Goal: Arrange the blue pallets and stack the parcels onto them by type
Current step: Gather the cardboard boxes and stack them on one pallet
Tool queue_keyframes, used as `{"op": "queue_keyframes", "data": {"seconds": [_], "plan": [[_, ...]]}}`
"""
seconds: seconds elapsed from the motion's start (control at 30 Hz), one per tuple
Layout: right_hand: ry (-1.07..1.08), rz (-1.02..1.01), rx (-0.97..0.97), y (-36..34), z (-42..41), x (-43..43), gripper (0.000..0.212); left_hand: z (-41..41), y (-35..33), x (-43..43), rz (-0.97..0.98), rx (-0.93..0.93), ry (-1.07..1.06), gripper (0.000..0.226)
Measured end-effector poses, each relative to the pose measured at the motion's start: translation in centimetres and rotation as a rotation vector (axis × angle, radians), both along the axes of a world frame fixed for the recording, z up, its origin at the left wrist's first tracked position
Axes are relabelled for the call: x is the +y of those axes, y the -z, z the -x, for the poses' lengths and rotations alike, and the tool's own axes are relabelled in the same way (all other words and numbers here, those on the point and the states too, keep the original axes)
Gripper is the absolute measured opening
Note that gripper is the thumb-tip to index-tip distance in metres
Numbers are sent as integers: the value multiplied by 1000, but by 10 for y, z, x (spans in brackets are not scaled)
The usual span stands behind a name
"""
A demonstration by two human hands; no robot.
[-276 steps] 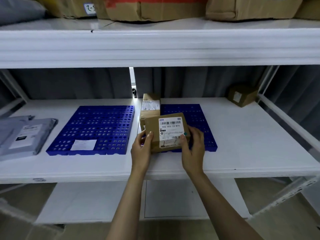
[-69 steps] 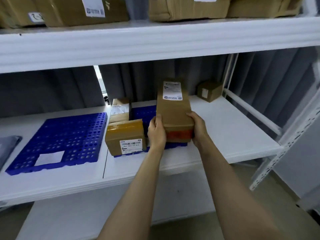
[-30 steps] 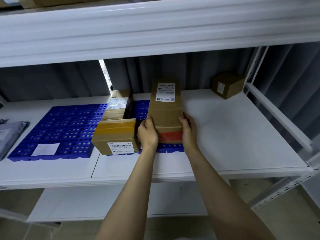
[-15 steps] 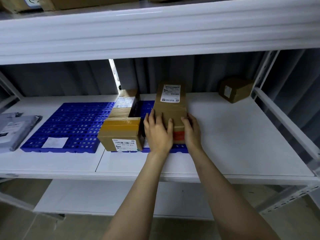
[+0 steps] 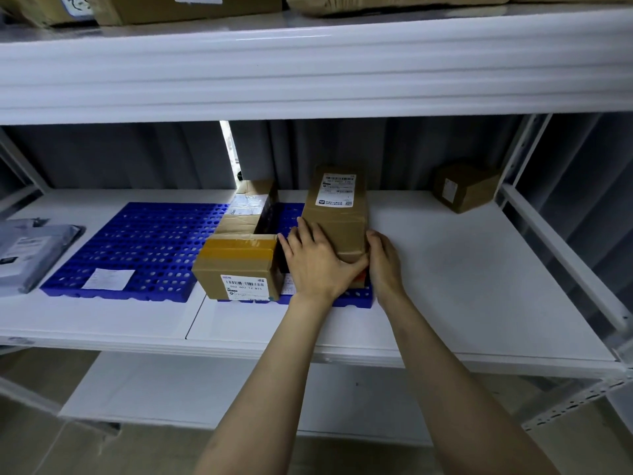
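Note:
Two blue pallets lie side by side on the white shelf. The left pallet carries only a white slip. On the right pallet stand a square carton at the front left, another carton behind it, and a long brown carton with a white label. My left hand lies flat over the long carton's near left side, thumb wrapped round its front end. My right hand holds its near right corner.
A small brown box sits at the shelf's back right. Grey mailer bags lie at the far left. Several big cartons fill the upper shelf. A white rail bounds the right side.
The long carton has come down onto the right pallet and slid back a little. My left hand has shifted from its side onto its top.

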State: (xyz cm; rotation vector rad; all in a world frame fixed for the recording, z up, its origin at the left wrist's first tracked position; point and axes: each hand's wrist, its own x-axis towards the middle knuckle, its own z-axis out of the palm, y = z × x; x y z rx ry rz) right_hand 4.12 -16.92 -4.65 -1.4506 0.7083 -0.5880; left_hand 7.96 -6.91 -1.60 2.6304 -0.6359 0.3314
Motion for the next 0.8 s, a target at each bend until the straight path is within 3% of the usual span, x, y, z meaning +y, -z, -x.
{"op": "queue_keyframes", "data": {"seconds": [0.33,0.8], "plan": [[-57,60,84,-17,2,5,36,-10,-19,5,-210,80,85,108],[93,130,78,-33,14,35,35,-7,-24,32,-67,155,207,78]]}}
